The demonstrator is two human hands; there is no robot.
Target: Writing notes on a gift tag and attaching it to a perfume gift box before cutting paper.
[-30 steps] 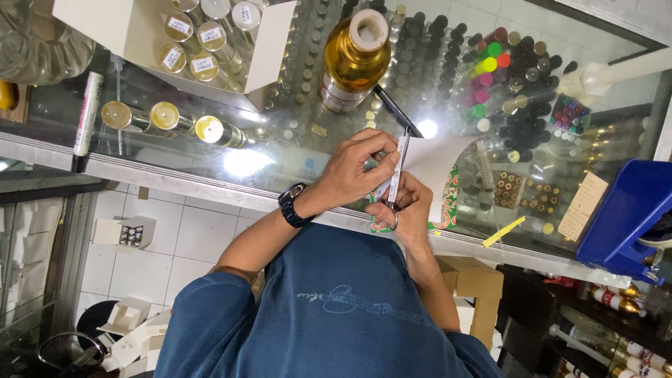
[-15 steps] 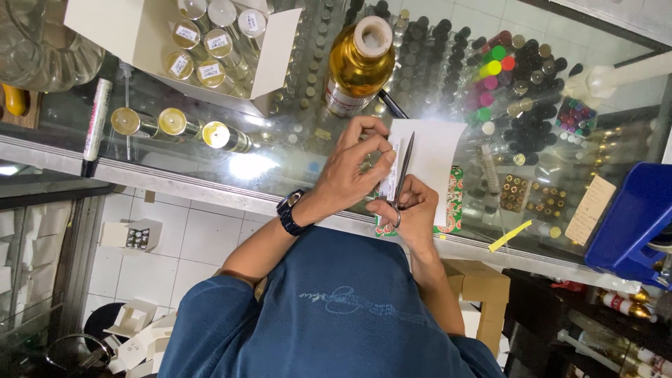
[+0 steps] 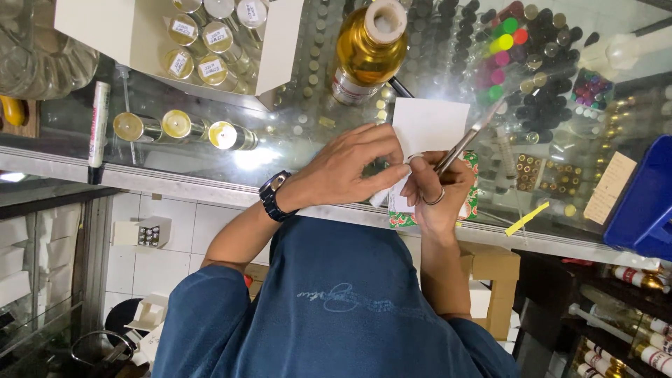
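**Paper swung flat, scissors back at its edge**

A second ago the white paper (image 3: 428, 126) stood almost edge-on between the hands, a narrow strip with the scissors (image 3: 465, 140) crossing it. Now it is turned so its broad blank face shows to the head camera, held just above the glass counter (image 3: 294, 150), below the amber bottle (image 3: 367, 49).

The left hand (image 3: 350, 171), the one with the dark wristwatch (image 3: 271, 196), has its fingers pinched together on the sheet's lower left corner. The right hand (image 3: 437, 192) is clamped on the scissors, with a finger through one loop of the handle. The blades run up and to the right along the sheet's right edge. They look nearly closed, though the tips are lost against the clutter under the glass. I cannot tell whether they bite the paper or only lie beside it.

Both hands have stayed close together at the counter's near edge, over a green patterned packet (image 3: 470, 203). The turn of the sheet reads as a regrip, so the cutting seems to be paused between strokes rather than finished.

An open box of capped vials (image 3: 203, 49) sits to the upper left, and three gold-capped vials (image 3: 175, 129) lie on their sides below it. A blue bin (image 3: 647, 203) stands well apart at the right.
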